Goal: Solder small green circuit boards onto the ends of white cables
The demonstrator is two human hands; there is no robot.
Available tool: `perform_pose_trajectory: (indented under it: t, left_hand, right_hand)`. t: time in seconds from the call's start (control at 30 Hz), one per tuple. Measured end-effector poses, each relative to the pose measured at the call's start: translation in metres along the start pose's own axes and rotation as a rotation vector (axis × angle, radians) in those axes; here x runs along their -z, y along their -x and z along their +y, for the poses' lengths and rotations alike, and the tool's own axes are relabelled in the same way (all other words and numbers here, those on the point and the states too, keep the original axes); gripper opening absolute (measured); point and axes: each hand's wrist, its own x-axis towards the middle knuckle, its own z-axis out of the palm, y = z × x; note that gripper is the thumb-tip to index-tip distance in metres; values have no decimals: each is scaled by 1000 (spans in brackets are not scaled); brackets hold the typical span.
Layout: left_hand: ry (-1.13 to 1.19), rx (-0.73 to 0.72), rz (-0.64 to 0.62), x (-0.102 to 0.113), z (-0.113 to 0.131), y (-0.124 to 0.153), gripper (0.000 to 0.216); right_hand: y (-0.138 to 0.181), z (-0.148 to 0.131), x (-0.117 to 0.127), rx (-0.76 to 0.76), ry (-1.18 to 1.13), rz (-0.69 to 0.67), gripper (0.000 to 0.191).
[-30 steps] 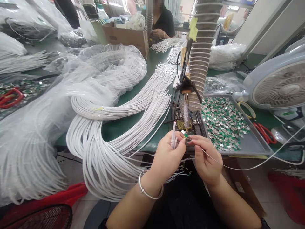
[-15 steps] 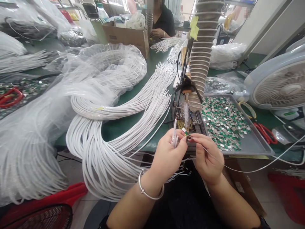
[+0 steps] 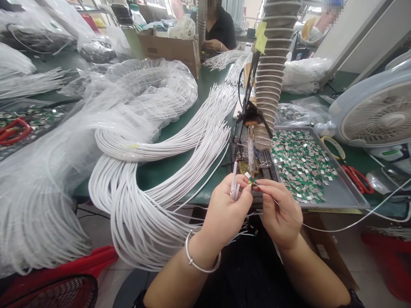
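Note:
My left hand (image 3: 226, 211) is closed in a pinch on a small green circuit board (image 3: 252, 181) with a silver plug end. Short white cable ends (image 3: 234, 185) stick up between its fingers. Thumb and forefinger of my right hand (image 3: 281, 214) pinch a thin solder wire (image 3: 316, 229), which trails off to the right. Where both hands meet, the tip of an upright soldering iron (image 3: 251, 152) points down at the board. The exact contact between tip, wire and board is too small to make out.
Bundled white cables (image 3: 128, 192) spread over the bench at left. Right of the iron lies a grey tray (image 3: 349, 192) of small boards, with red-handled scissors (image 3: 356, 177) and a fan (image 3: 385, 107) beyond. A ribbed hose (image 3: 272, 72) hangs behind the iron. Across the bench sits another person (image 3: 221, 30).
Both hands stay almost in place at the iron's tip. The circuit board and the fingers around it shift only slightly.

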Motion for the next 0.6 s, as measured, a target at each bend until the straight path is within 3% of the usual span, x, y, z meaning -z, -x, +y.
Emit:
perform_pose_trajectory:
  t: [0.6]
  left_hand:
    - [-123, 27, 0, 2, -8, 2, 10]
  right_hand:
    - [11, 5, 1, -64, -42, 16, 23]
